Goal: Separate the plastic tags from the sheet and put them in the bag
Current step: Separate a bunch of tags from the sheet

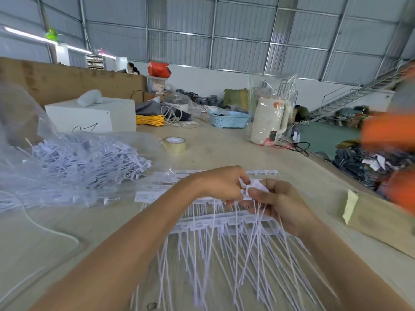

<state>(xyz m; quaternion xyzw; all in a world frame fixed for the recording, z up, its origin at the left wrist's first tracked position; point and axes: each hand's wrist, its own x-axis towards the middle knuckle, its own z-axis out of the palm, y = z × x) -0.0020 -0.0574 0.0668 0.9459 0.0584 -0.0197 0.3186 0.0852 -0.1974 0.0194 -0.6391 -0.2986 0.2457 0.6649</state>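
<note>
Left hand (221, 185): centre of frame, fingers curled, pinching the head of a white tag (254, 187).
Right hand (278, 204): just right of centre, fingers curled round a bunch of loose tags, tails hanging toward lower centre.
Sheet of tags (222, 225): flat on the table (224, 151), beneath both hands.
Bag (67, 162): clear plastic, left of frame, piled with tags.
Tape roll (175, 144): above centre.

no legible text, print on tape roll (175, 144) and kettle (269, 118) too blurred
</note>
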